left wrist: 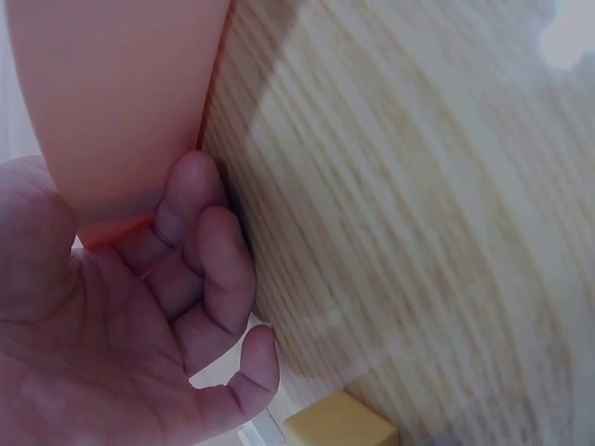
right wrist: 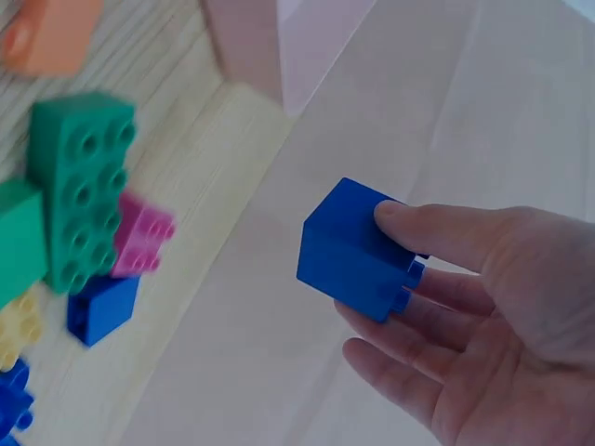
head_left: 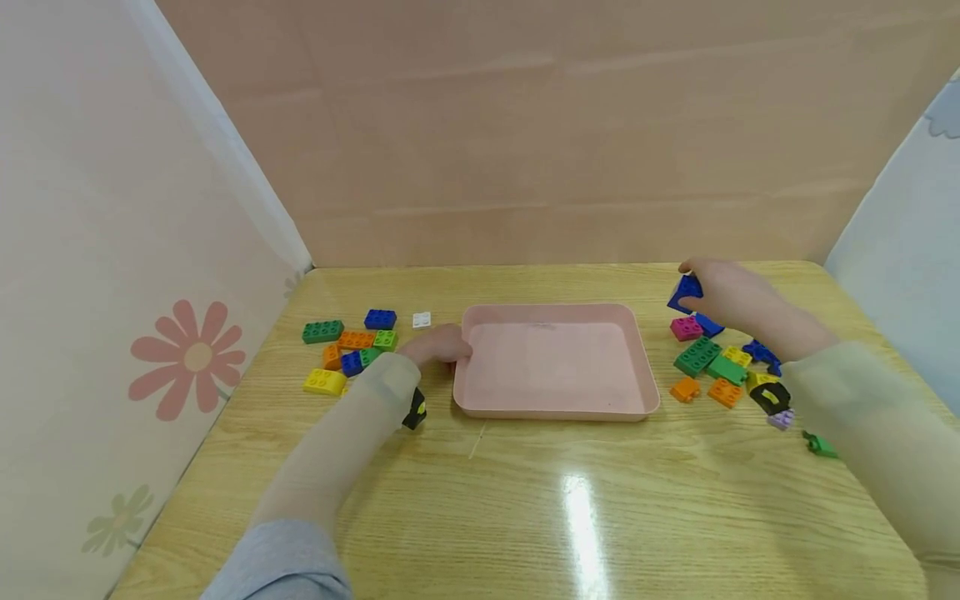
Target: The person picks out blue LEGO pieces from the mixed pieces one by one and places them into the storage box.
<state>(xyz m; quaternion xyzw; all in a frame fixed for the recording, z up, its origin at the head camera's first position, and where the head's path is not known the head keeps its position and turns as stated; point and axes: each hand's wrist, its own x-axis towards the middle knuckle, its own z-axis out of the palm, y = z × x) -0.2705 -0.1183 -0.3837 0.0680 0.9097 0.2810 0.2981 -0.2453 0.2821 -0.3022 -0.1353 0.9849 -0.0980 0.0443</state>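
A pink tray [head_left: 555, 367] lies on the wooden table. My left hand [head_left: 438, 343] grips its left wall; in the left wrist view the thumb is on one side of the wall [left wrist: 121, 102] and curled fingers are on the other. Above the bricks on the right, my right hand [head_left: 731, 296] pinches a blue brick [right wrist: 358, 251] between thumb and fingers, off the table, with its studs toward the palm. Below it sit a pink brick [right wrist: 141, 237], another blue brick [right wrist: 104, 307] and a dark green brick [right wrist: 82, 190].
Left of the tray are a green brick [head_left: 322, 332], a blue brick [head_left: 380, 319], a yellow brick [head_left: 325, 382] and a white brick [head_left: 422, 320]. Orange bricks [head_left: 726, 392] and a black-and-yellow piece [head_left: 771, 396] lie at right. A wall [head_left: 555, 167] stands behind the table.
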